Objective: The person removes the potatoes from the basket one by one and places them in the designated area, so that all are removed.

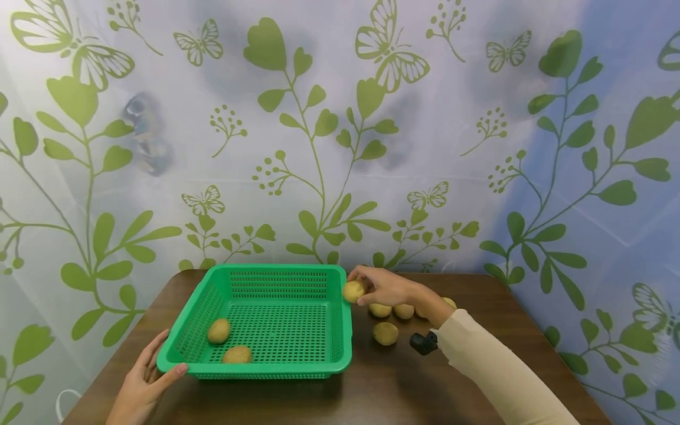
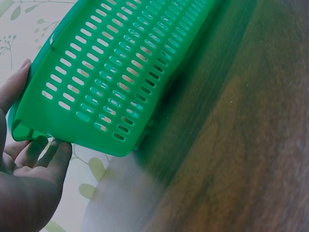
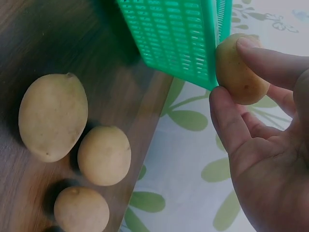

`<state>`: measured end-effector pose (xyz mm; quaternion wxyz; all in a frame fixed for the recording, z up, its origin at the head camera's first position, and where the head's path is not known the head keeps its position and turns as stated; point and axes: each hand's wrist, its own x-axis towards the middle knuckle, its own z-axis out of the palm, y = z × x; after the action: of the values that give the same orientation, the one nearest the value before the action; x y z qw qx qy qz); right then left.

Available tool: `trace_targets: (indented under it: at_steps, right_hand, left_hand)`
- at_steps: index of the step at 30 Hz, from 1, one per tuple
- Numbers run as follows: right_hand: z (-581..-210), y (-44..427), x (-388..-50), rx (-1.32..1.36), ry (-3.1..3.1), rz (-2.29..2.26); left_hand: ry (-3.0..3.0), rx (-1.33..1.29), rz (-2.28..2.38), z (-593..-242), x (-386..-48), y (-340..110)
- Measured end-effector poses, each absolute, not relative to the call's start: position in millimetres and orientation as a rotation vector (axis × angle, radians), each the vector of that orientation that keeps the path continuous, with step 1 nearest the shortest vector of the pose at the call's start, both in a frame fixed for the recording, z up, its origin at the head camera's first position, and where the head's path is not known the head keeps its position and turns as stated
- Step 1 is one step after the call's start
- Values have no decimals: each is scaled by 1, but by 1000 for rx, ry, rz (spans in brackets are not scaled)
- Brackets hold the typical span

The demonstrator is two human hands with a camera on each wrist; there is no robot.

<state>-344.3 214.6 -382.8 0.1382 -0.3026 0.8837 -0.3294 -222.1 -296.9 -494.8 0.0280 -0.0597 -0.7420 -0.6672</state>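
The right hand [image 1: 383, 285] pinches a round yellow potato [image 1: 353, 291] just beside the right rim [image 1: 347, 333] of a green rectangular plastic basket [image 1: 265, 369], whose near left corner the left hand [image 1: 144, 381] grips. Catching that rim could knock the potato loose; tugging the basket could roll the two potatoes [image 1: 219, 331] inside.

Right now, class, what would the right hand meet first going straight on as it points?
Probably the green basket: its right rim lies directly ahead of the right hand and held potato, though whether they'd clear it is unclear.
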Motion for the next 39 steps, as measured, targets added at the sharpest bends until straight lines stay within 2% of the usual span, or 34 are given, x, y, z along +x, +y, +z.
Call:
trace_targets:
  at_steps: [17,39]
  right_hand:
    - [-394,240,-336,-914,2590,-934]
    - [-413,265,-329,-757,2627,-942]
  left_hand:
    - [-2266,-171,-2075,-495,-221,-296]
    - [-2344,-162,-1983,-494,-222,-297]
